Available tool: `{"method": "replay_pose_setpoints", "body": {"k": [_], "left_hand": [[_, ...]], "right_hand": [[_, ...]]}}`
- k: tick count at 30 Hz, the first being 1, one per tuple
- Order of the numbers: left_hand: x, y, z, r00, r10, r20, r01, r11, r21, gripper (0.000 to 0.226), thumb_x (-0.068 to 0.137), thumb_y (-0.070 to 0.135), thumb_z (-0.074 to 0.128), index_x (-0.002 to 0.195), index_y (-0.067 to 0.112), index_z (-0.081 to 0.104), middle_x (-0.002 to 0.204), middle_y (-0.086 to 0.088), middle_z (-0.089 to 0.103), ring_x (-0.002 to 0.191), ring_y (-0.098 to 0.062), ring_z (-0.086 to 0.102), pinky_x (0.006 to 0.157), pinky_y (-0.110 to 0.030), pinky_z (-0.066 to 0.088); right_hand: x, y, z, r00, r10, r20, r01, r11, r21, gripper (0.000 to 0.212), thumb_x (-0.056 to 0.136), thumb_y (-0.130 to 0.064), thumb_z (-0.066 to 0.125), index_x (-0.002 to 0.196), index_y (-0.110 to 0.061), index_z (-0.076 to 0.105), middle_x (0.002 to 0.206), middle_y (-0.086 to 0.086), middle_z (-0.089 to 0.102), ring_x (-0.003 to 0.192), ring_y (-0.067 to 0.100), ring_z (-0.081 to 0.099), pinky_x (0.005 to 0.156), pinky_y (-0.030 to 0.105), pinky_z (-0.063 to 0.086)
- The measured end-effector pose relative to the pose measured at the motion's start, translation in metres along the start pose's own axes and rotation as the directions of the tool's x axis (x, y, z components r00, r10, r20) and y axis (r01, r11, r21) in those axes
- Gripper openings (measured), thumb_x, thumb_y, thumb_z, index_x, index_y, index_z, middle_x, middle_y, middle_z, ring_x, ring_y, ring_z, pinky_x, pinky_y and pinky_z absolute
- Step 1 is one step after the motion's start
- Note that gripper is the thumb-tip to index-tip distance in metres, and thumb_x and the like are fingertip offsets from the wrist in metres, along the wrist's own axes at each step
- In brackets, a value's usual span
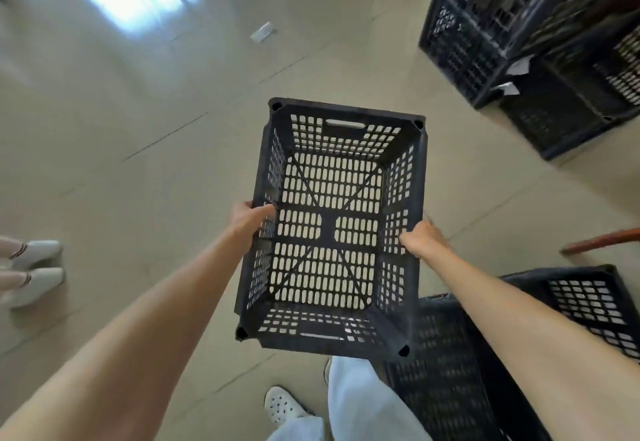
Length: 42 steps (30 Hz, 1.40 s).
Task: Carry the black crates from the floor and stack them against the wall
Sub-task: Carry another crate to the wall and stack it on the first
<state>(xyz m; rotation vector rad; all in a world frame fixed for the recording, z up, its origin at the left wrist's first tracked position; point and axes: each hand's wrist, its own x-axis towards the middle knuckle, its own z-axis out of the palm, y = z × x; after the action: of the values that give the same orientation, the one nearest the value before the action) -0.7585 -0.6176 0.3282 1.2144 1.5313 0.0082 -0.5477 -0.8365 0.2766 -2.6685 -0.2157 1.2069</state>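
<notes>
Black held crate (328, 229): walls and base pierced in a regular grid of oblong slots, base crossed by solid diagonal ribs. Far-right crates (464, 45) and near-right crates (446, 388): same black, same slotted pattern. Floor (138, 129): beige tile, thin dark joint lines, pale blue-white glare far left. Trousers (363, 406): light blue-grey. Near shoe (282, 406): white, dotted with holes. Left shoes (38, 253): white, socks banded dark. Wooden piece (602, 241), right: red-brown.

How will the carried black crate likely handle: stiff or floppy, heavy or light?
Probably stiff: the black crate looks square and unbent though the left hand and right hand grip only its side walls. Likely light for its size: it is empty, with slotted walls and base. The slots probably aid the grip.
</notes>
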Motion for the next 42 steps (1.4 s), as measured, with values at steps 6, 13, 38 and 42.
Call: {"method": "replay_pose_setpoints", "body": {"k": [6,13,38,42], "left_hand": [[-0.067,-0.111,-0.120,0.978,-0.146,-0.146,0.109,0.965,-0.239,0.050,0.069,0.019,0.079,0.111,-0.003,0.062,0.107,-0.017,0.070,0.095,-0.030,0.069,0.090,-0.043,0.055],[-0.182,-0.225,-0.209,0.906,-0.272,-0.324,0.095,0.877,-0.471,0.007,0.082,0.006,0.068,0.083,0.005,0.061,0.083,-0.012,0.066,0.066,-0.018,0.061,0.056,-0.025,0.046],[-0.562,-0.700,-0.297,0.310,-0.931,-0.193,-0.323,0.088,-0.942,0.066,0.052,0.025,0.082,0.113,0.008,0.063,0.109,-0.010,0.066,0.101,-0.029,0.063,0.092,-0.040,0.052],[-0.618,-0.776,-0.300,0.278,-0.949,-0.149,-0.320,0.055,-0.946,0.067,0.051,0.029,0.084,0.111,0.007,0.064,0.108,-0.012,0.070,0.096,-0.029,0.067,0.091,-0.042,0.054]], "right_hand": [[-0.097,-0.042,0.053,0.961,-0.231,0.150,0.257,0.947,-0.191,0.020,0.092,-0.015,0.050,0.105,0.000,0.056,0.099,0.013,0.056,0.077,0.025,0.052,0.060,0.025,0.038],[-0.199,-0.078,0.128,0.864,-0.366,0.344,0.458,0.856,-0.240,0.024,0.093,-0.021,0.051,0.106,-0.001,0.056,0.112,0.019,0.063,0.103,0.034,0.061,0.095,0.048,0.052],[-0.683,-0.091,0.473,0.155,-0.342,0.927,0.953,-0.196,-0.232,0.023,0.096,-0.014,0.047,0.105,0.004,0.056,0.101,0.018,0.064,0.090,0.030,0.066,0.071,0.035,0.056],[-0.759,-0.047,0.539,0.109,-0.237,0.965,0.919,-0.347,-0.189,0.018,0.096,-0.013,0.046,0.087,0.000,0.055,0.095,0.016,0.060,0.083,0.026,0.061,0.070,0.031,0.052]]}}
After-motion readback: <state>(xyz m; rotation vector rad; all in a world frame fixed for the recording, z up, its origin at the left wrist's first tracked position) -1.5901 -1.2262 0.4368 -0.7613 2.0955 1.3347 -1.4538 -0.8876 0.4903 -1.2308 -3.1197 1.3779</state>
